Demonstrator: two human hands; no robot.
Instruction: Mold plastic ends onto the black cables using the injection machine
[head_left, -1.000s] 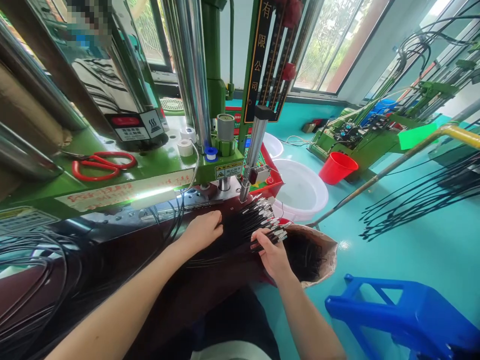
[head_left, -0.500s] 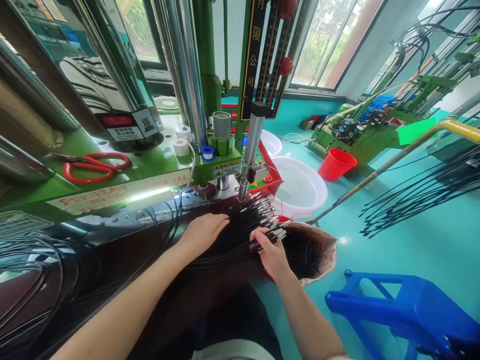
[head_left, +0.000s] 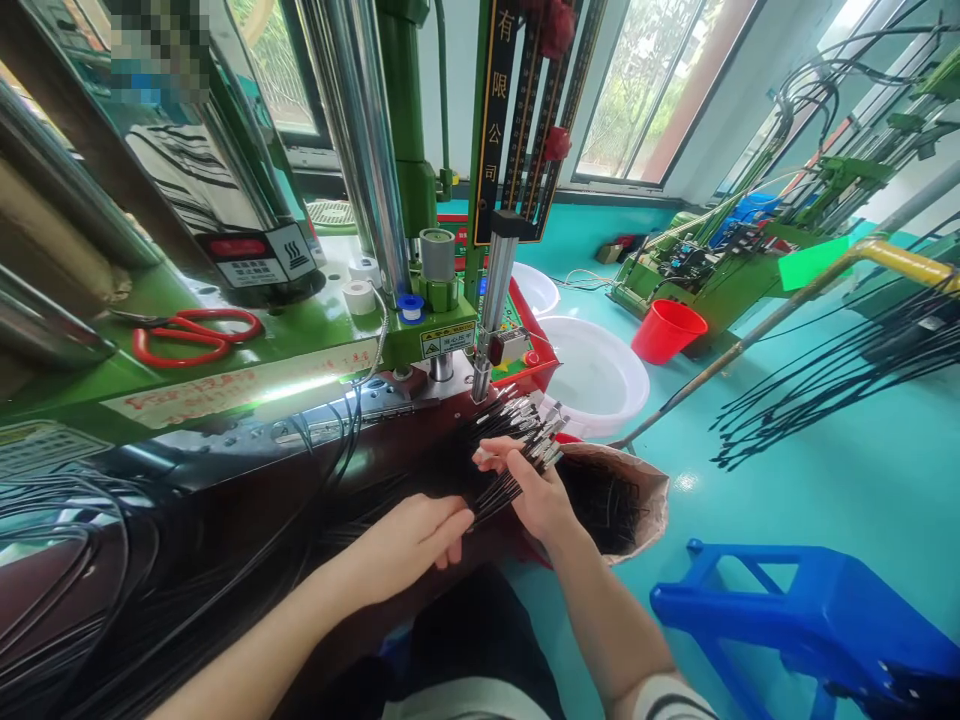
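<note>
here, cables (head_left: 498, 495) near bag (head_left: 654, 497) of strands (head_left: 604, 512)

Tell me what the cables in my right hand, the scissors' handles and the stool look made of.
Cables: likely rubber or plastic sheathed, being smooth and evenly black; their tips look metallic, bright and silvery.
Handles: probably plastic or plastic-coated, glossy red.
Stool: apparently molded plastic, evenly blue with smooth, rounded edges.

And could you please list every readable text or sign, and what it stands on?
"有限公司": black upright panel.
Three wavy lines: white sign.
Too small or blurred: warning label, red-written strip, red-and-white label, lower-left label, red control box.
</note>
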